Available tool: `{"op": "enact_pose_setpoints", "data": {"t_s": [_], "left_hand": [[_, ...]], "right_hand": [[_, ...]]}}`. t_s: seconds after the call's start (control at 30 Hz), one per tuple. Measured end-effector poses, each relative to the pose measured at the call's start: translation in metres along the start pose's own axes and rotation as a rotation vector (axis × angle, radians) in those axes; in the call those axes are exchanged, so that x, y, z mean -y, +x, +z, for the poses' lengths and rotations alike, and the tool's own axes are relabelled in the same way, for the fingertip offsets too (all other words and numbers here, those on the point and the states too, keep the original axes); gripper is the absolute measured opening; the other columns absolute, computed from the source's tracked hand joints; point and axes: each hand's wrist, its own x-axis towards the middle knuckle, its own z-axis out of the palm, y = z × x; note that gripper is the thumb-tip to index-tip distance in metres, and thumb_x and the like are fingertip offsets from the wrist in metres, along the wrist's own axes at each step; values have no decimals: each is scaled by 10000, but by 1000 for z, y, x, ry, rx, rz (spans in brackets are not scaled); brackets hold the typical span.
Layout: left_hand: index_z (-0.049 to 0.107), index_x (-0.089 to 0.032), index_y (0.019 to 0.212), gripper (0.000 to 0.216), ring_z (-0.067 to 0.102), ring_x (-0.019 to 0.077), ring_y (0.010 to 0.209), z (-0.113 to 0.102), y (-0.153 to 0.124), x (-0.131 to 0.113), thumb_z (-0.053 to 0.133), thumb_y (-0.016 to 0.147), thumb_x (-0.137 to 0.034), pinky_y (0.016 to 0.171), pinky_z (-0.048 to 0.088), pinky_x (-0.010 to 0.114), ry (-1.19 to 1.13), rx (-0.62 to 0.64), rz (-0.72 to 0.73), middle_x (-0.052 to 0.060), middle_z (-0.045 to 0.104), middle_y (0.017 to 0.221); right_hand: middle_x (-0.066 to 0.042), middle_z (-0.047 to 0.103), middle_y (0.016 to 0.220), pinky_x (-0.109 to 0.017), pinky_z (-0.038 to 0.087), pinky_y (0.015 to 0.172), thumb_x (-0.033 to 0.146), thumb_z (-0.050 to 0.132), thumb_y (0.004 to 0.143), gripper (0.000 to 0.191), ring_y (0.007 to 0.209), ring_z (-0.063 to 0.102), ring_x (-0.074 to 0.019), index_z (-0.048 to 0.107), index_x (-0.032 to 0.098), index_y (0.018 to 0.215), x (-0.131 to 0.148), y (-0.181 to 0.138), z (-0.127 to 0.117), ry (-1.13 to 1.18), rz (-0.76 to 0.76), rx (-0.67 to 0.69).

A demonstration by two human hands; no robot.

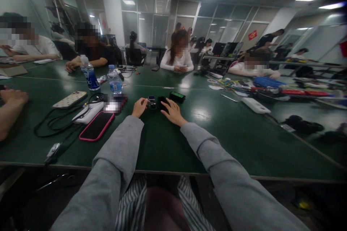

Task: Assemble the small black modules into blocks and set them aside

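My left hand is on the green table, its fingers curled in and the tips closed at the edge of a small dark device with a greenish, metallic look. Just behind that lies a small piece with a bluish screen. My right hand has its fingers stretched out, the tips resting on a flat black object whose kind I cannot make out. Beyond the right fingertips stands a black box with a green inside.
To the left lie a pink-edged phone, a white power strip with black cables and a patterned phone. Two water bottles stand behind. On the right are another power strip and piled cables. Several people sit around.
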Motion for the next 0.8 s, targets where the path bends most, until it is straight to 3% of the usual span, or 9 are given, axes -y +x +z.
{"op": "enact_pose_setpoints", "data": {"t_s": [0.13,0.3,0.5,0.63,0.8], "left_hand": [[636,-197,778,382,551,134,663,-3,0,-3,433,907,-494,660,407,262,76,-25,16,2,616,715],[531,-198,631,440,482,134,637,-5,-1,-6,400,910,-512,619,337,264,129,14,26,-12,521,627],[333,-206,559,426,331,104,552,-8,-1,-6,489,857,-468,555,239,260,171,-77,-16,-51,337,549],[304,-201,538,414,305,97,555,-7,-1,-4,552,800,-405,554,218,256,183,-50,-14,-59,304,537],[273,-199,535,410,293,98,553,-5,-2,-4,549,791,-364,556,207,261,206,-25,24,-58,284,530]], "right_hand": [[-45,350,1505,-503,342,1061,426,417,955,486,1340,366,-266,378,333,1431,1,-2,0,-7,-15,77],[-83,420,1419,-456,443,948,419,441,944,365,1235,439,-273,551,250,1249,0,0,-2,-14,-9,40],[-128,503,1185,-444,439,962,527,518,889,383,1152,461,-283,624,197,1050,4,1,-8,-28,22,-60],[-170,444,1308,-487,377,1050,544,571,845,589,1263,399,-315,506,166,1292,2,1,-6,-17,102,-158],[-212,467,1374,-486,383,1063,470,489,892,702,1277,454,-314,325,70,1445,-4,2,1,43,161,-7]]}}
